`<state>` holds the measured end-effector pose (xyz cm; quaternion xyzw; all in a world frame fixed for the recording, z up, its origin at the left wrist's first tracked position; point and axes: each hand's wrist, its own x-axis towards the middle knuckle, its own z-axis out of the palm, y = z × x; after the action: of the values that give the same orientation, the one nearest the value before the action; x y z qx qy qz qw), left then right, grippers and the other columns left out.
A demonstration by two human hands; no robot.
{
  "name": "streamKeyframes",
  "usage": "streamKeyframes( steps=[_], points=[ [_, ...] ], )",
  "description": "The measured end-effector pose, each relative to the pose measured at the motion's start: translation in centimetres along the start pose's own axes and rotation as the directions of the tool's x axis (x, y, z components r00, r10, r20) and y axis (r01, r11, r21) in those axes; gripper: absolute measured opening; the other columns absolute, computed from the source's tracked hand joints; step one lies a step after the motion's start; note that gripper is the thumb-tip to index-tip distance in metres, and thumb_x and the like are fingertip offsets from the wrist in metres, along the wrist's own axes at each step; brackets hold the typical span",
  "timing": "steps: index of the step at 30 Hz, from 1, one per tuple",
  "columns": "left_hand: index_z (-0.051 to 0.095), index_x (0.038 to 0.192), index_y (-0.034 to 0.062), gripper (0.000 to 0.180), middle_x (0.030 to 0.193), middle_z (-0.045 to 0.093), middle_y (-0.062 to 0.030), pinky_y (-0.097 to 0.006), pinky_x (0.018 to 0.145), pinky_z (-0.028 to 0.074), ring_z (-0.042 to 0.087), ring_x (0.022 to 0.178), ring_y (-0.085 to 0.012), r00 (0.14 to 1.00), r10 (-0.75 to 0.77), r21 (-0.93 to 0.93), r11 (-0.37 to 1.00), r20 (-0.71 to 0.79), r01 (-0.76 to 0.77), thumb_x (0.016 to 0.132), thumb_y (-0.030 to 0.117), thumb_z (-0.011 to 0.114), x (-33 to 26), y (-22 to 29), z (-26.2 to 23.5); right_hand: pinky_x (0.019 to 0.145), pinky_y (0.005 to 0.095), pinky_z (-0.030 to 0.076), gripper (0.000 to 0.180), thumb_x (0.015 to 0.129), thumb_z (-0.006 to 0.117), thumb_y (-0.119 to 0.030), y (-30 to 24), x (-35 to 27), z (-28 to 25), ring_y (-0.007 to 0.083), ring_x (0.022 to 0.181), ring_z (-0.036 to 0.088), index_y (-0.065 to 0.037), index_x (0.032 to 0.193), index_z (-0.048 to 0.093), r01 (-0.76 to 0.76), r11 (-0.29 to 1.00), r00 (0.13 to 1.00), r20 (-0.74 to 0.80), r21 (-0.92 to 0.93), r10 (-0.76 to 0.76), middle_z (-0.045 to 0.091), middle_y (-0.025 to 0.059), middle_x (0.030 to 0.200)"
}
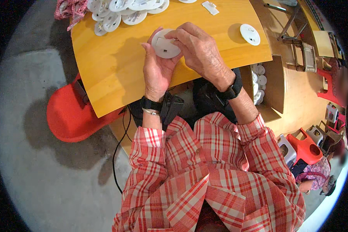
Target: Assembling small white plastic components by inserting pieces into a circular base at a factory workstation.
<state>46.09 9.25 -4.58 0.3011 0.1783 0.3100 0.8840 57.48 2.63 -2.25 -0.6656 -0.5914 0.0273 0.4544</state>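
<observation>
Over the table, my left hand [158, 71] holds a round white plastic disc [164, 50] from below and the side, its thumb at the left rim. A small dark square opening shows on the disc's face, with a faint rectangular outline above it. My right hand [199, 48] is bent over the upper right of the disc, its fingers closed and the tips pressed on the face. Whether a smaller part sits under those fingertips is hidden. A similar white disc [250, 34] lies apart on the table to the right.
The yellow wooden table [104, 69] bears a pile of white discs [133, 17] at the far left, beside pink patterned cloth [70, 13], and a small white piece [210, 7]. Below its right edge stands a cardboard box [272, 83] with several white parts. A red stool [71, 112] is at left.
</observation>
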Motion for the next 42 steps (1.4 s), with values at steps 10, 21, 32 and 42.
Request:
streamKeyframes(
  steps=[10,21,32,42],
  points=[
    [0.03,0.135,0.0095,0.062,0.126,0.044,-0.0085,-0.041,0.094,0.042,0.045,0.117,-0.022,1.0,-0.026,0.001,1.0,-0.002,0.026,0.091,0.053,0.035,-0.2,0.1,0.0,0.07,0.0377,0.048,0.034,0.064,0.063,-0.005,0.4,-0.3,-0.2,0.0302,0.079,0.055,-0.009,0.098,0.061,0.037,0.998,0.999,0.034,-0.053,-0.035,0.054,0.0107,0.082],
    [0.035,0.128,0.0094,0.044,0.119,0.047,-0.0129,-0.042,0.09,0.046,0.05,0.11,-0.0253,0.998,0.058,0.156,0.986,-0.022,-0.054,0.094,0.035,0.045,-0.1,0.1,-0.3,0.078,0.0394,0.044,0.04,0.076,0.06,-0.011,0.0,-1.9,0.3,0.0302,0.093,0.049,-0.012,0.116,0.056,0.044,0.984,0.995,0.098,-0.173,-0.027,0.051,0.0138,0.105],
    [0.037,0.127,0.0061,0.048,0.113,0.05,-0.01,-0.039,0.087,0.047,0.052,0.103,-0.0212,0.994,0.082,0.108,0.991,-0.079,-0.074,0.09,0.034,0.052,-0.1,0.3,-0.2,0.077,0.0401,0.041,0.026,0.079,0.062,-0.019,0.0,-1.5,2.9,0.0345,0.088,0.047,-0.001,0.098,0.058,-0.124,0.992,0.985,-0.126,-0.025,0.12,0.053,0.0171,0.1],
    [0.043,0.121,0.0072,0.043,0.109,0.053,-0.0082,-0.033,0.081,0.05,0.053,0.1,-0.0178,0.979,0.169,0.415,0.904,-0.114,-0.107,0.092,0.039,0.046,0.3,-0.1,0.4,0.074,0.0405,0.039,0.025,0.08,0.063,-0.024,-0.4,0.0,2.4,0.0316,0.085,0.046,-0.003,0.091,0.058,-0.271,0.959,0.955,-0.147,-0.081,0.258,0.053,0.0146,0.095]
  ],
)
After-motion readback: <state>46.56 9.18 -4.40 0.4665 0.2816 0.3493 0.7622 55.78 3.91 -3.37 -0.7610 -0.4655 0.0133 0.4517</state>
